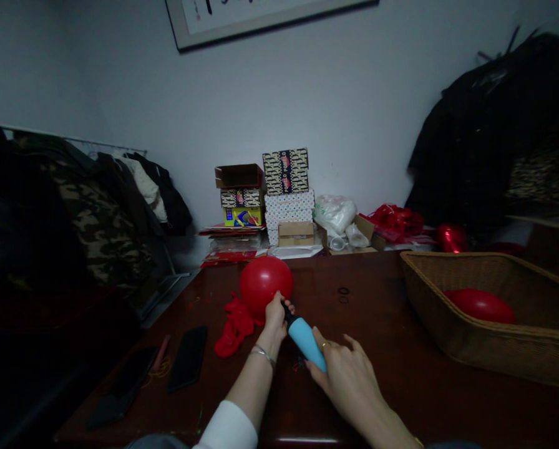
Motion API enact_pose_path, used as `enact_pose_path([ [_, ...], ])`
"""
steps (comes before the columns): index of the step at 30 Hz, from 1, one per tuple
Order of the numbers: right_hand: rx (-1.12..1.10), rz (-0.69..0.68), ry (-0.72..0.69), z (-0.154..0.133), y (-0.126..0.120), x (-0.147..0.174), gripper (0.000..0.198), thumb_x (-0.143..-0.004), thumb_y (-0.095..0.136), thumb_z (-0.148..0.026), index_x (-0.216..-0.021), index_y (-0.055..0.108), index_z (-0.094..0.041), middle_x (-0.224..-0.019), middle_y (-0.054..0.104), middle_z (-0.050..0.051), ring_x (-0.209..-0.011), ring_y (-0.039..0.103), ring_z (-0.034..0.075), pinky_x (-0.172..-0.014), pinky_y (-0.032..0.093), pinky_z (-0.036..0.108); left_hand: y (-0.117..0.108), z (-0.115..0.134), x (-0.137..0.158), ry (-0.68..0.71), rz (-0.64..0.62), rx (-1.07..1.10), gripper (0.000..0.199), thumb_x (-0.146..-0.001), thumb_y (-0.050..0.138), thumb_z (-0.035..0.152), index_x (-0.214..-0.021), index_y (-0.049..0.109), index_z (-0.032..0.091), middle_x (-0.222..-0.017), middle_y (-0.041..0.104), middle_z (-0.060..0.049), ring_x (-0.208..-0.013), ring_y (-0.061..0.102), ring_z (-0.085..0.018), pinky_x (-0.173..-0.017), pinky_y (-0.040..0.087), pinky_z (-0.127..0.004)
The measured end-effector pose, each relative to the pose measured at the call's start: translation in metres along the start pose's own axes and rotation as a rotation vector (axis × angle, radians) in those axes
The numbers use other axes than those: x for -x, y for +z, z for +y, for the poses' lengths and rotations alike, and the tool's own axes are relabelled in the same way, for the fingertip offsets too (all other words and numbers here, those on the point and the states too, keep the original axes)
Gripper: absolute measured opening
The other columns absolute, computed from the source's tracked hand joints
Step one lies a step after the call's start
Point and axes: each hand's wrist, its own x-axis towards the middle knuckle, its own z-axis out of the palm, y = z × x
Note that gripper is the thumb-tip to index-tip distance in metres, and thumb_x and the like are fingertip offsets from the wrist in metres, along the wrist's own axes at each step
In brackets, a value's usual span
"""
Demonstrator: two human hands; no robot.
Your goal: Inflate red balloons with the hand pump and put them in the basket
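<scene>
A round, inflated red balloon (265, 284) sits at the nozzle end of a light-blue hand balloon pump (304, 340) with a black tip. My left hand (276, 315) is closed around the balloon's neck where it meets the nozzle; the neck itself is hidden by the fingers. At the pump's near end, my right hand (347, 374) holds the blue body between thumb and index finger, its other fingers partly stretched out. Just left of the balloon lies a pile of limp red balloons (235, 327) on the dark wooden table (373, 399).
A wicker basket (448, 337) at the right contains another red balloon (480, 305). Two black phones (187, 358) lie at the left. Small black rings (344, 291) rest beyond my hands. Stacked boxes (286, 171) and a plastic bag (335, 212) stand against the wall.
</scene>
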Motion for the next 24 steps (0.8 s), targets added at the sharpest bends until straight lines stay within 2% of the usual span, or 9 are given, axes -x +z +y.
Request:
enact_pose_path([
  [10,0.0,-0.107,-0.029,0.003,-0.038,0.024,0.051,-0.082,0.051,-0.03,-0.131,0.047,-0.019,-0.1,0.069,0.009,-0.09,0.064,0.023,-0.102,0.026,0.042,-0.012,0.032,-0.021,-0.017,-0.004,0.116,0.025,-0.088,0.043,0.02,-0.064,0.039,0.018,-0.047,0.038,0.005,-0.037,0.039,-0.006,-0.037,0.031,-0.015],
  [14,0.009,-0.123,-0.021,0.004,-0.043,0.026,0.052,-0.081,0.05,-0.031,-0.131,0.047,-0.018,-0.098,0.069,0.009,-0.09,0.064,0.023,-0.103,0.026,0.043,-0.012,0.039,-0.021,-0.008,-0.009,0.121,0.025,-0.088,0.042,0.018,-0.063,0.039,0.018,-0.046,0.038,0.005,-0.037,0.039,-0.006,-0.037,0.032,-0.015],
  [18,0.019,-0.117,-0.023,0.004,-0.037,0.023,0.05,-0.081,0.05,-0.03,-0.13,0.049,-0.018,-0.094,0.07,0.008,-0.088,0.064,0.023,-0.102,0.027,0.043,-0.013,0.032,-0.016,-0.008,-0.006,0.134,0.026,-0.089,0.041,0.02,-0.064,0.038,0.018,-0.047,0.039,0.005,-0.037,0.039,-0.006,-0.037,0.033,-0.015],
  [24,0.038,-0.046,-0.014,0.002,-0.015,0.011,0.048,-0.082,0.049,-0.029,-0.128,0.05,-0.015,-0.09,0.07,0.01,-0.084,0.064,0.022,-0.098,0.031,0.042,-0.01,0.006,-0.004,-0.034,0.0,0.097,0.026,-0.088,0.046,0.026,-0.064,0.038,0.018,-0.048,0.039,0.005,-0.037,0.039,-0.006,-0.036,0.029,-0.015],
])
